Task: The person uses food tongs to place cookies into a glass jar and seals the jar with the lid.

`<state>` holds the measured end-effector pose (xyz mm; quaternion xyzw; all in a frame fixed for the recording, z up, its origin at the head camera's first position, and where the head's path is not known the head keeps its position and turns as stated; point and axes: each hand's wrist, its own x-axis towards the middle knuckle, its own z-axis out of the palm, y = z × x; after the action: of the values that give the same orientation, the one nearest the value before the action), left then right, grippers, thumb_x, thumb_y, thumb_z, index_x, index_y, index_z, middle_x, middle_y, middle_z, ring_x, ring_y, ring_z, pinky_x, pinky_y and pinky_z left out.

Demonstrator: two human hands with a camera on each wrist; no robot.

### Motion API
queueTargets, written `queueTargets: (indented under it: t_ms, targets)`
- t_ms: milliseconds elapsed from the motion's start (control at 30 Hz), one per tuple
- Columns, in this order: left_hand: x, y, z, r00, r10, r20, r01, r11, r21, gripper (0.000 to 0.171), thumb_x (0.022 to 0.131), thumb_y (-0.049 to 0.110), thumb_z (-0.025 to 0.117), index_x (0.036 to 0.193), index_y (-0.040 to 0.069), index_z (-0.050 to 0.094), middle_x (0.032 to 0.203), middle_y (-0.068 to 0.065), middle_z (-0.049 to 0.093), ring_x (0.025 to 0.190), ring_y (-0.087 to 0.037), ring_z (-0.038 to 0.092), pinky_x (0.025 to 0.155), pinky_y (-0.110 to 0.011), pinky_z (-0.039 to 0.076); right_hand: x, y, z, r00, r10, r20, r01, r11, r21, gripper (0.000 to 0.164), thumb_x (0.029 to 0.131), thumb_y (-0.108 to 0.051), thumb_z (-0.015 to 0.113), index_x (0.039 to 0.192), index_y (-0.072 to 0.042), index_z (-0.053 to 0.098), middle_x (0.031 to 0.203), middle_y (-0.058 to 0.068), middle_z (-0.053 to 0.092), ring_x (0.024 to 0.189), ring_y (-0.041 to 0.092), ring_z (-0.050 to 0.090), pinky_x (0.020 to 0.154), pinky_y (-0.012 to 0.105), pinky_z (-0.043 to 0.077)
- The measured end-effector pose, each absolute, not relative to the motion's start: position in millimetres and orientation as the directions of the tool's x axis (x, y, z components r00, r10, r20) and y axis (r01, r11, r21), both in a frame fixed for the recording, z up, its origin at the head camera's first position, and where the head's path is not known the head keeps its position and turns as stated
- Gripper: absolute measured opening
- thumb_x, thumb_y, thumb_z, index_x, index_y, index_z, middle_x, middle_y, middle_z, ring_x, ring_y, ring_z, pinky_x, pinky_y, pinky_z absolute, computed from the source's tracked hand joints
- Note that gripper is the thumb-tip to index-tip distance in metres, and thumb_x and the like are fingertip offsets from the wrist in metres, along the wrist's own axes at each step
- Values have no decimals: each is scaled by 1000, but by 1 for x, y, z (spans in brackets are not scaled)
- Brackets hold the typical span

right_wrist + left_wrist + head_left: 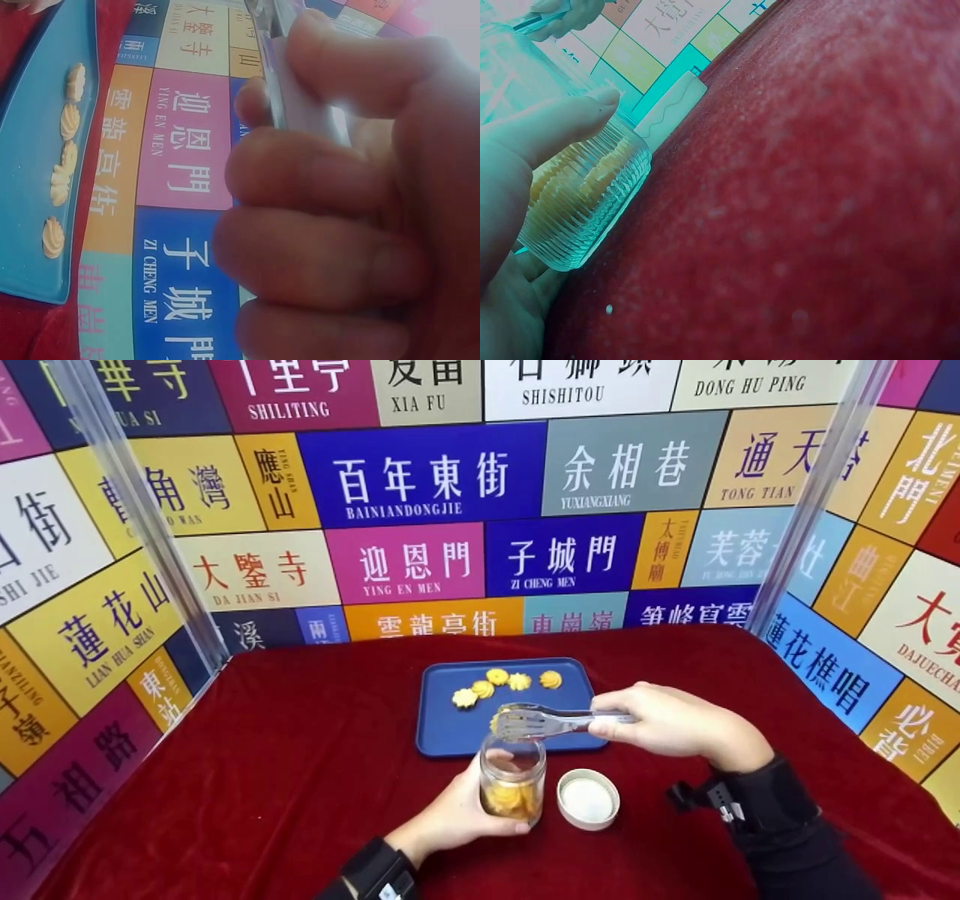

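"Where the red-draped table (300, 787) nears its far edge, what lies there?"
"A blue tray (452, 735); by its near edge, the left hand (457, 811) is wrapped round a glass jar (514, 795)."
"And the right hand (664, 721)?"
"Clamped on slotted tongs (536, 724) above the jar's mouth. A round lid (588, 800) lies beside the jar, toward the table's right edge."
"The cookies (519, 682)?"
"Five toward the tray's far edge, one between the tongs' tips, more inside the jar."

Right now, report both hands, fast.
Left hand: closed around the clear jar.
Right hand: closed, holding the tongs with a cookie at their tips.
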<state>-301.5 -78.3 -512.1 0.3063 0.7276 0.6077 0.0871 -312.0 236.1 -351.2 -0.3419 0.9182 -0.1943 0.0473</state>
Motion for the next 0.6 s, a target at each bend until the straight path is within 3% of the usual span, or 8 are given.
queueTargets:
  t_ms: [600]
  targets:
    - [-301, -79, -513, -803, 544, 243, 345, 92, 934, 90, 76, 14, 97, 149, 9, 44, 133, 2, 68, 123, -17, 66, 113, -33, 47, -312, 234, -352, -758, -651, 33, -611, 692, -383, 33, 108, -50, 59, 84, -28, 57, 67, -14, 42, 58, 5, 39, 56, 26, 32]
